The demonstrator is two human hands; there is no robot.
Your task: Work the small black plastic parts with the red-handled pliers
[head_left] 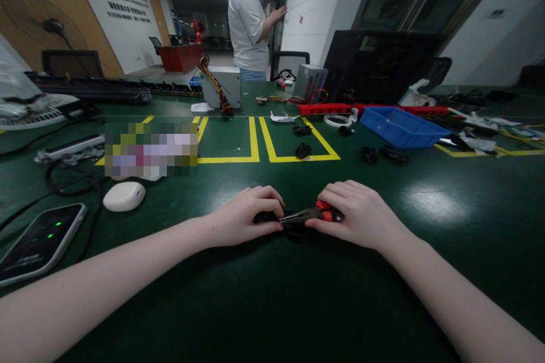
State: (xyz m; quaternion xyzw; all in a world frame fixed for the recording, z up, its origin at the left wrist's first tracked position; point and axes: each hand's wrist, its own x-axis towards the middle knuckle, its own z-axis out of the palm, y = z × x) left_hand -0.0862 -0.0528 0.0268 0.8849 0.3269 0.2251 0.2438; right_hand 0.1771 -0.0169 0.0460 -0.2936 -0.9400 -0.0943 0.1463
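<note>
My right hand (355, 210) is closed around the red and black handles of a pair of pliers (304, 215). The jaws point left and reach to the fingertips of my left hand (249, 212). Between the thumb and fingers of that hand is a small black piece (266, 217), perhaps a coiled cable; its exact kind cannot be made out. More black material (294, 231) lies on the table right under the jaws. Whether the jaws are pressed on the black piece is too small to tell.
Yellow tape outlines mark the green table (272, 306). Black cable bundles (304, 151) lie beyond my hands, with a blue bin (402, 127) at right. On the left are a phone (42, 241) and a white case (124, 197). A person (251, 17) stands behind the table.
</note>
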